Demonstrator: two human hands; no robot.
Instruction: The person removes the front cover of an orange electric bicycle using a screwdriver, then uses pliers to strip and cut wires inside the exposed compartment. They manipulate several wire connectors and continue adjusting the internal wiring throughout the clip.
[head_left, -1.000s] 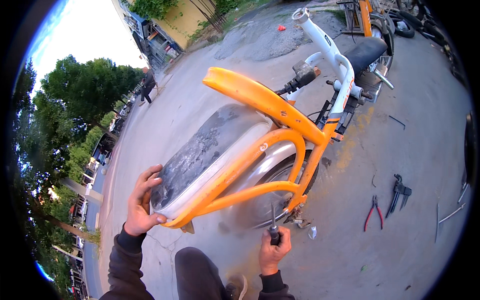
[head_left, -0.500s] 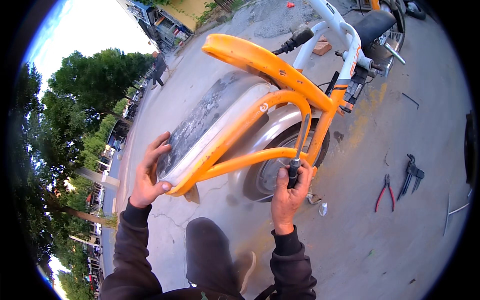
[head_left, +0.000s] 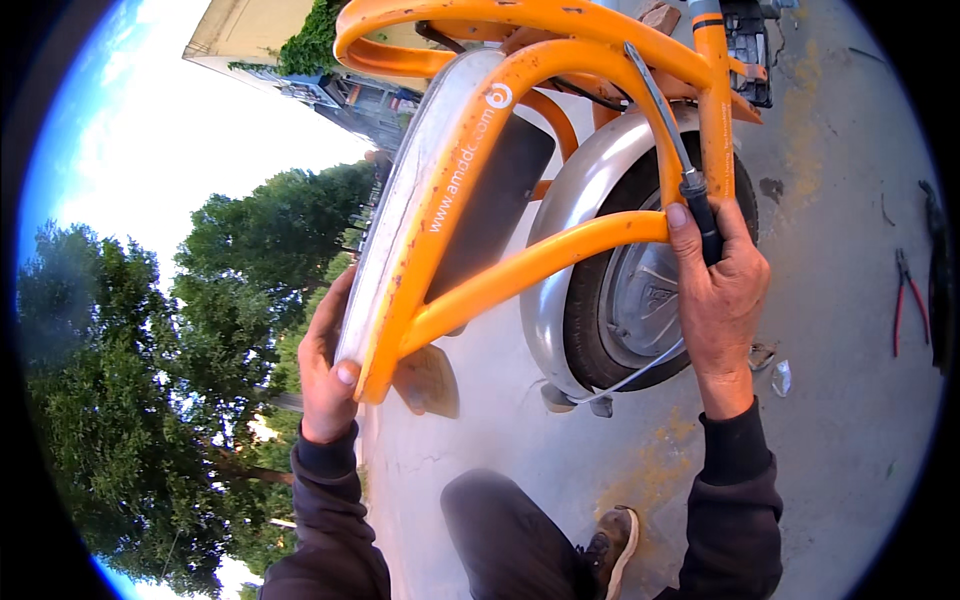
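The orange tube frame of an electric bike lies across the view, with a long grey-edged panel set in its outer loop. My left hand grips the near end of that panel and frame, thumb on the rim and fingers behind. In my right hand is a screwdriver with a black handle. Its long metal shaft points up and left along the frame's curved tube. The right thumb and fingers wrap the handle close to the tube joint. Behind stands a wheel under a silver mudguard.
Red-handled pliers lie on the ground at right, near a long dark object. A crumpled white scrap lies near my right wrist. My shoe is below. Trees and a building fill the left background.
My view has shifted and come closer to the frame. The panel's dark top face has turned out of sight, and its underside now shows. Both hands keep their holds.
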